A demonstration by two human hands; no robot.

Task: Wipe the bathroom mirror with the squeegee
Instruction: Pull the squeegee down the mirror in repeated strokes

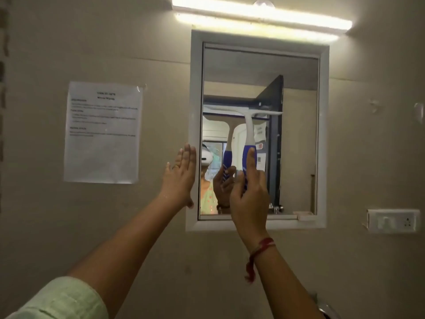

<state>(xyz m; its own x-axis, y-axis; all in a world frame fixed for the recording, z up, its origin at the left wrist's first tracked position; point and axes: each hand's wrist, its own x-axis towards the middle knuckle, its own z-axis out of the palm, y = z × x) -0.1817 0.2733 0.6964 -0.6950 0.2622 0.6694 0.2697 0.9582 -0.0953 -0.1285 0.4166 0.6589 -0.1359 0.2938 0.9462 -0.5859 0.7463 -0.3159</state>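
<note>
The task looks to be partway along. The right hand [249, 199] grips the blue handle of the squeegee [249, 132], with one finger laid straight up the handle. The squeegee is near the middle of the frame. Its white blade lies flat across the mirror [296, 143], about halfway up the glass. The blade reaches from the left edge of the glass to a bit past the middle. It does not reach a strip of glass on the right side.

I cannot see wet marks or streaks, so I cannot tell which parts are already wiped. My guess is that the glass under the blade is still to do, and the right strip too.

The left hand [180, 178] is flat, with its fingers straight. It presses on the left side of the white frame [323, 134] and holds nothing.

No bucket, bottle or bowl shows here. The mirror may be the door of a cupboard, but it is closed and I cannot tell what is behind it.

A paper sheet [102, 132] hangs on the wall at the left of the frame.
</note>
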